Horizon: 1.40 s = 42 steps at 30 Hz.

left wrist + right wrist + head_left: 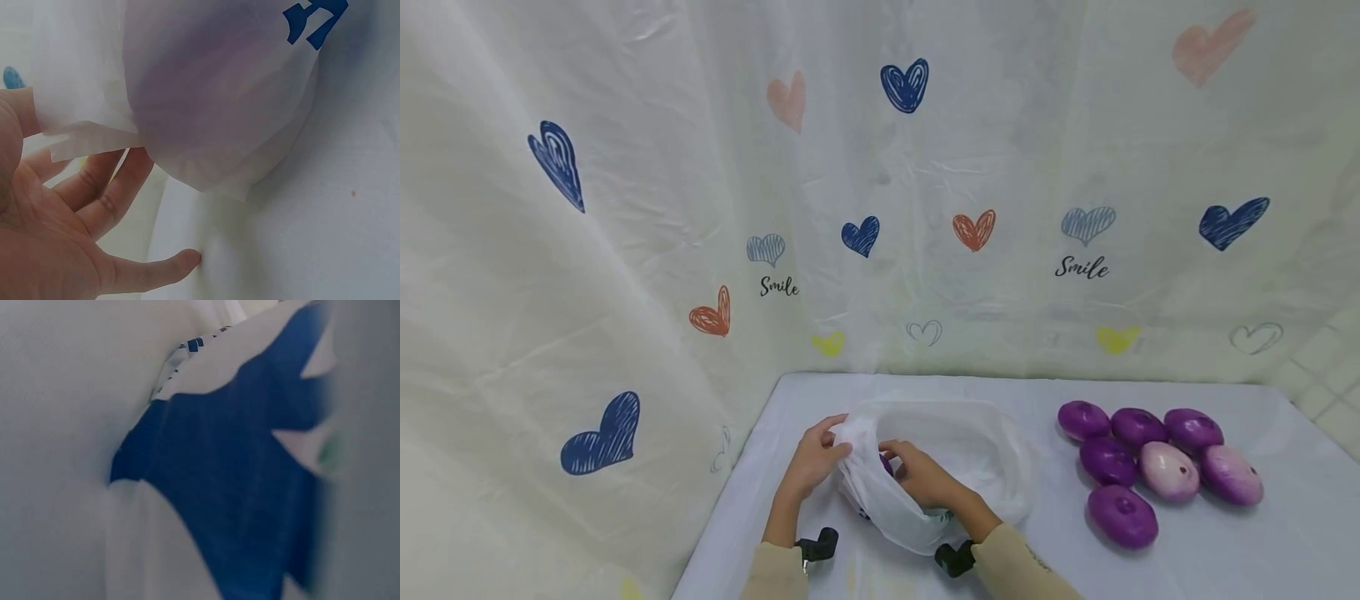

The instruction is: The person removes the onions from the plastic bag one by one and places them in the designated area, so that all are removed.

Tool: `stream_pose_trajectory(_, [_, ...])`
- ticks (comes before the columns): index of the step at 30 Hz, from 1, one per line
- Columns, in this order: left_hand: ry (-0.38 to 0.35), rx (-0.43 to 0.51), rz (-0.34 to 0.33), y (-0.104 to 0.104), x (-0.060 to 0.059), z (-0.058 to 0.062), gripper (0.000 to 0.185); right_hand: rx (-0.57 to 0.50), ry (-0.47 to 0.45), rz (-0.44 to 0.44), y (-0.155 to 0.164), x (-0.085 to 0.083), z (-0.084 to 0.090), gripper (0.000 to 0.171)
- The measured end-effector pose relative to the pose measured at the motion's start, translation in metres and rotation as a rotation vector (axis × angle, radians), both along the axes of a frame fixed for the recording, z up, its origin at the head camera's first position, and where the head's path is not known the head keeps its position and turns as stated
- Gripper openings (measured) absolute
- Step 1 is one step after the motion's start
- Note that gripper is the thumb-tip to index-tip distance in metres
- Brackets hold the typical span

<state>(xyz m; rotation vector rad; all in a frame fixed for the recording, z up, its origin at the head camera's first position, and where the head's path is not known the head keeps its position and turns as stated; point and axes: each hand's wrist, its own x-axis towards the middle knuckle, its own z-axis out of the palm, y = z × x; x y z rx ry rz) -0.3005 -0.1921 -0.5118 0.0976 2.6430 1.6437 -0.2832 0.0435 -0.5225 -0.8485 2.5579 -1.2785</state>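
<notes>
My left hand (pixel 814 457) pinches the edge of a white plastic bag (pixel 898 508) between thumb and fingers. In the left wrist view the left hand (pixel 69 206) has its fingers behind the bag's edge and its little finger stretched out. A purple shape shows through the thin plastic of the bag (pixel 206 94), which carries blue print. Reaching into the bag's mouth, my right hand (pixel 925 477) has its fingers curled at a purple onion (pixel 887 465), mostly hidden by the hand and plastic. Close blue-printed plastic (pixel 206 444) fills much of the right wrist view.
A white tub (pixel 1022 467) stands directly behind and right of the bag. Several purple onions (pixel 1122 517) lie grouped on the white table (pixel 1000 575) to the right, two of them paler. A heart-printed curtain (pixel 865 317) hangs along the back and left.
</notes>
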Motion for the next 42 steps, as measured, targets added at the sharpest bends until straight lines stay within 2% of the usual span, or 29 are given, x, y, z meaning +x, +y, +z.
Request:
stream_pose_trajectory(11, [0.002,0.001,0.001,0.001,0.001,0.001,0.051,-0.035,-0.051,-0.012,-0.010,-0.006,-0.008,0.061])
stream_pose_trajectory(20, [0.011,-0.012,-0.001,0.001,0.001,0.000,0.051,-0.021,-0.058,-0.076,-0.006,-0.001,-0.006,0.066])
stream_pose_trajectory(27, [0.015,-0.012,0.003,0.001,0.002,0.000,0.051,0.037,-0.063,-0.173,0.002,0.006,0.001,0.073])
stream_pose_trajectory(35, [0.013,-0.025,0.012,0.002,0.002,0.001,0.051,0.026,-0.007,-0.214,0.021,0.010,0.011,0.075])
stream_pose_trajectory(42, [0.014,-0.020,0.015,0.002,0.003,0.001,0.052,0.014,-0.023,-0.301,0.036,0.013,0.023,0.077])
